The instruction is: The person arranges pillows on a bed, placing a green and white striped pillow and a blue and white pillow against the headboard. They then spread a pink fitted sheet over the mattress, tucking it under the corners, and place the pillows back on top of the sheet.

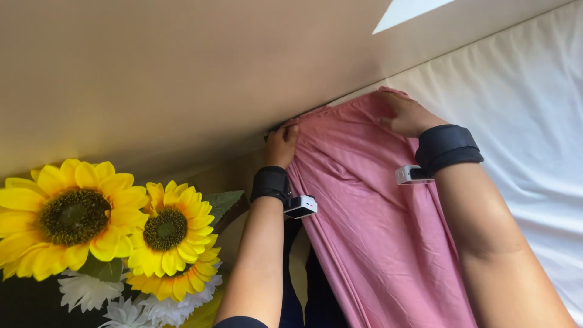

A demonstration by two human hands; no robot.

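A pink cloth [370, 218] lies stretched from the wall down toward me, over a white mattress [522, 109]. My left hand [282, 146] pinches the cloth's far left corner against the beige wall [182, 73]. My right hand [405, 114] presses the cloth's far right corner onto the mattress edge by the wall. Both wrists wear black bands with small white devices.
Artificial sunflowers [79, 218] with white flowers [121, 304] beneath them stand at the lower left, close to my left forearm. The white mattress fills the right side. A dark gap [319, 291] shows between my arm and the cloth.
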